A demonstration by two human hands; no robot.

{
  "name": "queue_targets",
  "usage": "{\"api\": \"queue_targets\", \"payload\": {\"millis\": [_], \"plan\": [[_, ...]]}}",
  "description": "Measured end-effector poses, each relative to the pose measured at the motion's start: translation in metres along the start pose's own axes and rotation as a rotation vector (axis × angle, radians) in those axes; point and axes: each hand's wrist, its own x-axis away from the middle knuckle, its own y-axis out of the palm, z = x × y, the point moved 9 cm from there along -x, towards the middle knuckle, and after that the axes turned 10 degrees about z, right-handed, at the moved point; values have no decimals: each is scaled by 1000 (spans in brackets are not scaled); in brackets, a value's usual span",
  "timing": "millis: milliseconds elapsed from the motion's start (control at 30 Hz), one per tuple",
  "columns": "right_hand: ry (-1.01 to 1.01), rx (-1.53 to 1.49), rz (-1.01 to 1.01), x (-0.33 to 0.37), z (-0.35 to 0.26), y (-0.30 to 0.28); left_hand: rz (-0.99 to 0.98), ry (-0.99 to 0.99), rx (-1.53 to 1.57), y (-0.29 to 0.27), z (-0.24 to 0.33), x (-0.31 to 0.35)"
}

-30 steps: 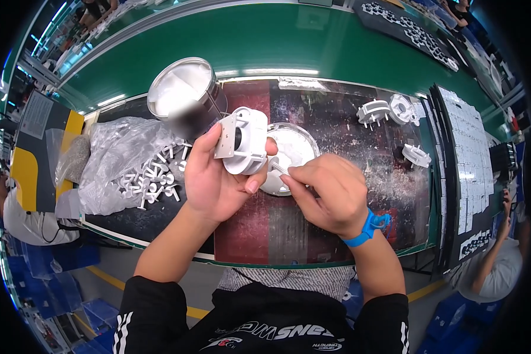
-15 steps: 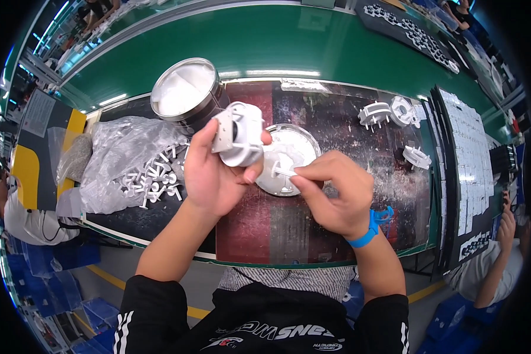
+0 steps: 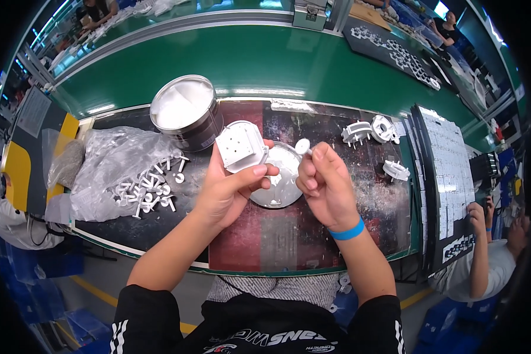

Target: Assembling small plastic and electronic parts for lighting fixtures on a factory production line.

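Observation:
My left hand [image 3: 218,197] is closed around a white plastic housing [image 3: 241,145], whose square face with small holes is turned up. In my right hand [image 3: 330,189], thumb and fingers pinch a white pin [image 3: 302,146] with a round flat head; its shaft is mostly hidden by the fingers. The pin is raised, apart from the housing. Below and between both hands is a round shallow metal dish [image 3: 272,206] smeared with a white paste. Several similar white pins [image 3: 150,192] lie in a loose heap left of my left hand.
A large tin [image 3: 203,137] of white paste stands behind my left hand. A clear plastic bag [image 3: 109,165] lies by the pins. At the right are white ring-shaped parts [image 3: 383,128], another white part [image 3: 396,170], and stacked boards [image 3: 445,171] near a co-worker's hand [image 3: 477,218].
The right hand has lifted the pin up from the dish, its head now pointing upward. My left hand has turned the housing so its holed square face shows. The whole view has shifted slightly.

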Motion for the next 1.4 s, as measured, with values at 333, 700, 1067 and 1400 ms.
{"api": "queue_targets", "payload": {"millis": [333,700,1067,1400], "plan": [[128,141,-154,5,17,16,54,-8,43,-3,10,-4],[228,264,-198,7,32,14,10,7,-62,1,11,-3],[-227,596,-105,7,-12,19,-18,221,-397,6,18,-2],[-186,718,-110,6,-10,16,-36,427,-626,8,19,0]]}}
